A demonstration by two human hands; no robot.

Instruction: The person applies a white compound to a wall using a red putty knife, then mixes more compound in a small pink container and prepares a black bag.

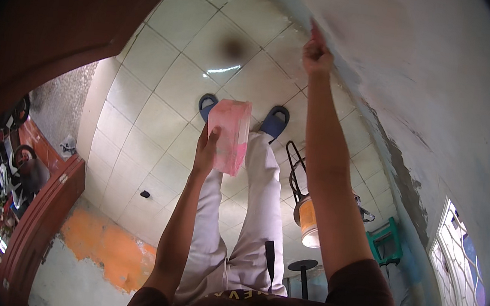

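Observation:
In front of my legs, my left hand (207, 152) grips a pink box-shaped container (227, 133) by its left side, thumb across the near face. Its contents cannot be made out. My right arm is stretched far forward to the pale wall (411, 69) on the right. There my right hand (317, 57) is closed around a small red-handled tool (315, 31) pointing along the wall. The tool's far end is too small and blurred to tell its kind. Smeared patches mark the wall's surface around it.
Blue slippers (275, 122) are on my feet on the tiled floor (158, 119). By my right leg stand an orange-and-white bucket (308, 221), a dark metal frame (295, 171) and a green stool (386, 241). A brown door (62, 5) and an open doorway lie left.

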